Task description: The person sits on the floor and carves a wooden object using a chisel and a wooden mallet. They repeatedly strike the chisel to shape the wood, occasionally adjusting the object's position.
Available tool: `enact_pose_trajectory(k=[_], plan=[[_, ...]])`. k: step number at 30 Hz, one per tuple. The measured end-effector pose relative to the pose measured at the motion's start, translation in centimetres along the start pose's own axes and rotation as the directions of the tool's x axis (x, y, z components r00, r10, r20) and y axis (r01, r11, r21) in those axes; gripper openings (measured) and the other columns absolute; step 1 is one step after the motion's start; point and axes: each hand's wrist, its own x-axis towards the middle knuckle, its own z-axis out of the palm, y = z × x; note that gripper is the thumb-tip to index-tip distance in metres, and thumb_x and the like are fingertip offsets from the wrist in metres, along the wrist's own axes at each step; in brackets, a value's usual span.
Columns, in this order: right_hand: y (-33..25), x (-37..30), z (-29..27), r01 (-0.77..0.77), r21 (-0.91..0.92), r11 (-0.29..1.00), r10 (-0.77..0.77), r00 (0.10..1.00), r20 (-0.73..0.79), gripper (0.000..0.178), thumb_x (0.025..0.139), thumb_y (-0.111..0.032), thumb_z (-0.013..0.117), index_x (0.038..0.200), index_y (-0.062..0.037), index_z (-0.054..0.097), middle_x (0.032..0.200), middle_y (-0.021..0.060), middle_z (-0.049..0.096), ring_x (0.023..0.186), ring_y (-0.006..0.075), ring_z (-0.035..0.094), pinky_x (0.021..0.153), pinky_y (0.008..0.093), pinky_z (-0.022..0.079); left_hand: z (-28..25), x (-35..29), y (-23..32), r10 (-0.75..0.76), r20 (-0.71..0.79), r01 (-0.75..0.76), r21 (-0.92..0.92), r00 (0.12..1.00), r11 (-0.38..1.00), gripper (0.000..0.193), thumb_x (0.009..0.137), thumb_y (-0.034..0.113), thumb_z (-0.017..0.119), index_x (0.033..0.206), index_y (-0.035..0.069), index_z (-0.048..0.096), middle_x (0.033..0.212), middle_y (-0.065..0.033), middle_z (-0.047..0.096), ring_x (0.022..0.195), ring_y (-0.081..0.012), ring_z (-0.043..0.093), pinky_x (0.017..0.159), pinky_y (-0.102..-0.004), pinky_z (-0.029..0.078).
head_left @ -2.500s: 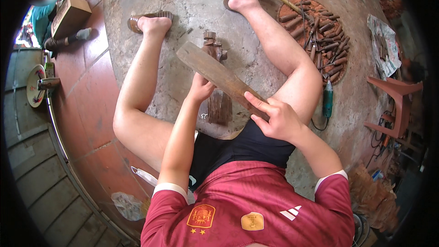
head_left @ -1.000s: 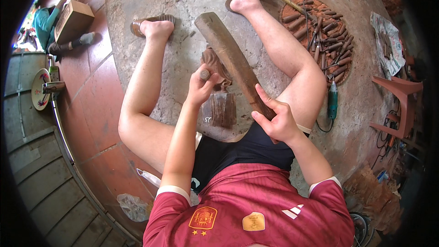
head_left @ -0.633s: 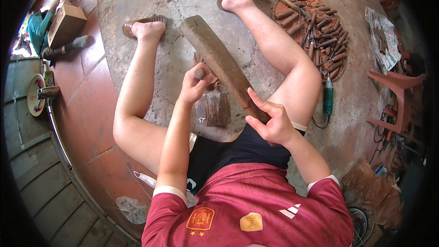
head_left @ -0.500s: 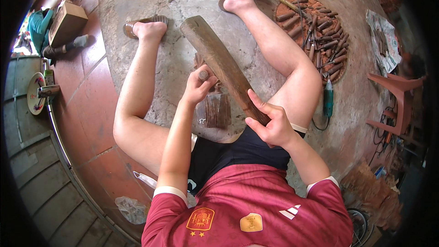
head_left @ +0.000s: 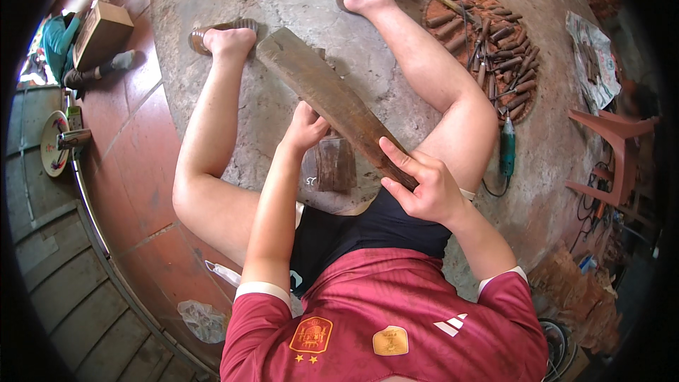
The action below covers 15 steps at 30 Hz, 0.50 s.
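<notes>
My right hand [head_left: 426, 187] is wrapped round the narrow end of a long, flat-sided wooden mallet [head_left: 332, 102]. Its broad end slants away to the far left, above my left hand. My left hand [head_left: 308, 127] is closed on a chisel, whose round handle end showed a moment ago and is now covered by the mallet. Below them, between my legs, stands a dark wooden block [head_left: 329, 164] with a chalk mark on its near face. Carved wood at the block's far side is mostly hidden under the mallet.
At the right, a round tray [head_left: 481, 56] holds several wooden-handled chisels amid reddish wood chips. A green corded power tool [head_left: 507, 148] lies beside it. Farther right is a brown plastic stool [head_left: 615, 148]. Another person [head_left: 60, 39] sits at far left by a wooden box [head_left: 102, 35].
The mallet's broad end has swung left and come over my left hand, hiding the chisel's handle end. My right hand still grips the narrow end; the block stays in place.
</notes>
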Motion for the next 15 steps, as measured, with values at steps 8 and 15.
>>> enact_pose_trajectory(k=[8,15], plan=[[0.7,-0.1,0.8,-0.075,-0.182,0.981,0.093,0.991,0.093,0.067,0.078,-0.011,0.072,0.141,-0.0189,0.048,0.065,0.0137,0.048,0.052,0.0296,0.050,0.052,0.0386,0.044,0.3,-0.3,-1.9,-0.010,-0.009,0.010,-0.001,1.000,1.000,0.022,0.085,0.010,0.060,0.105,-0.001,0.062,0.104,-0.0134,0.065,0.098,-0.0235,0.060,0.088,-0.0360,0.047],[1.0,-0.4,0.6,0.004,-0.193,0.981,0.003,0.999,0.038,0.066,0.081,-0.019,0.069,0.142,-0.0273,0.045,0.065,0.0147,0.050,0.050,0.0322,0.054,0.051,0.0404,0.048,0.7,-0.4,-1.7,-0.017,0.007,0.017,0.012,1.000,1.000,0.023,0.082,0.005,0.062,0.105,-0.002,0.063,0.100,-0.0124,0.068,0.097,-0.0232,0.062,0.087,-0.0363,0.048]])
